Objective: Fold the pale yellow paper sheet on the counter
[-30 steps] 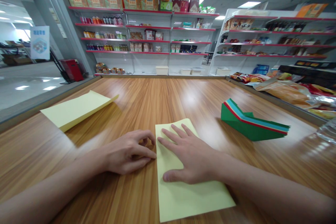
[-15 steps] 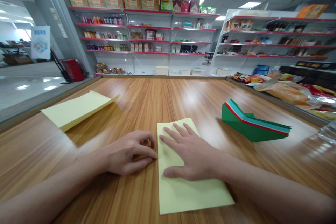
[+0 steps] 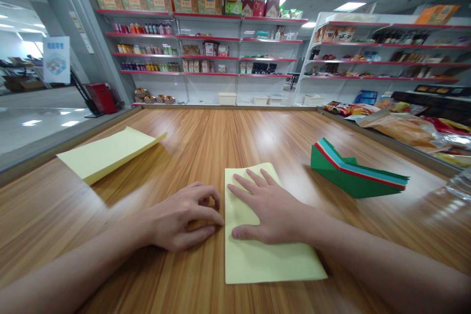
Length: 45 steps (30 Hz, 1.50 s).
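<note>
A yellow sheet of paper [image 3: 272, 265], folded over, lies on the wooden table in front of me. Flat on top of it, fingers spread, rests my right hand [image 3: 270, 211], which hides the sheet's middle and part of its right side. My left hand [image 3: 191, 216] is on the table just left of the sheet. Its fingers are loosely bent with gaps between them, nothing is held, and the index fingertip is at or very near the paper's left edge.
Another yellow sheet [image 3: 110, 152] with raised edges lies at the left. To the right stands a folded stack of coloured paper [image 3: 353, 176], green outside. Packaged goods [image 3: 405, 130] line the table's right side. Stocked shelves [image 3: 209, 59] stand beyond the far edge.
The folded sheet has slid slightly away from me and to the right, with my right hand moving along on it. My left hand has shifted a little to the right.
</note>
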### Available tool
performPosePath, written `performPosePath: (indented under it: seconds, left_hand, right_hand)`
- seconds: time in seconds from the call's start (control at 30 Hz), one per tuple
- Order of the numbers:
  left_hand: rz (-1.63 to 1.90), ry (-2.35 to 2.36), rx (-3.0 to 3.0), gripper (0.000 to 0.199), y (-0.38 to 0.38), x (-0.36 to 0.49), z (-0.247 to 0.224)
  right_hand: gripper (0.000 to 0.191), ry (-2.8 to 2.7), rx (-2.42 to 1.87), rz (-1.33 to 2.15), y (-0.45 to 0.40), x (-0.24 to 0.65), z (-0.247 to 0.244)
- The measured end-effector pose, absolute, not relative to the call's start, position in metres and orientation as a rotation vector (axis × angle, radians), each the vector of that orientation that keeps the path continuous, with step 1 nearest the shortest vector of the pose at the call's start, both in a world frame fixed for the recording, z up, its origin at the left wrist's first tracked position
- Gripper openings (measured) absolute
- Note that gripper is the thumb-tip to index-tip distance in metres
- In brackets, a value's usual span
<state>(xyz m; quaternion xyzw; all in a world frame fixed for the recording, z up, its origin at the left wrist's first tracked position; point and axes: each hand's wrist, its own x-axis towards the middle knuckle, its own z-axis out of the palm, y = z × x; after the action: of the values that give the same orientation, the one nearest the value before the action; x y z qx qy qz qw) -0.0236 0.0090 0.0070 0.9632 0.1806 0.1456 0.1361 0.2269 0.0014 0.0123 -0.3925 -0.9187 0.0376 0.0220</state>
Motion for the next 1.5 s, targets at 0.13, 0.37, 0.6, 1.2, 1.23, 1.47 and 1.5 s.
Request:
performPosePath:
  seconds: [0.13, 0.37, 0.6, 1.2, 1.23, 1.47, 1.5]
  left_hand:
    - [0.427, 0.507, 2.777, 0.022, 0.0089, -0.0233, 0.0071]
    - [0.42, 0.489, 2.807, 0.025, 0.0097, -0.0239, 0.0067]
    - [0.412, 0.493, 2.81, 0.026, 0.009, -0.0248, 0.0076]
    - [0.427, 0.449, 2.721, 0.036, 0.0078, -0.0194, 0.0096]
    - [0.425, 0.45, 2.724, 0.036, 0.0077, -0.0194, 0.0102]
    - [0.428, 0.446, 2.728, 0.038, 0.0073, -0.0201, 0.0091]
    - [0.427, 0.447, 2.726, 0.038, 0.0075, -0.0204, 0.0084]
  right_hand:
    - [0.094, -2.845, -1.214, 0.118, 0.0021, 0.2263, 0.0099]
    - [0.093, -2.843, -1.217, 0.118, 0.0029, 0.2271, 0.0088]
    - [0.091, -2.829, -1.207, 0.11, 0.0016, 0.2264, 0.0084]
    - [0.092, -2.849, -1.222, 0.137, 0.001, 0.2258, 0.0123]
    - [0.092, -2.851, -1.222, 0.136, 0.0008, 0.2259, 0.0123]
    - [0.092, -2.846, -1.219, 0.14, 0.0011, 0.2262, 0.0108]
    - [0.092, -2.844, -1.218, 0.141, 0.0011, 0.2262, 0.0106]
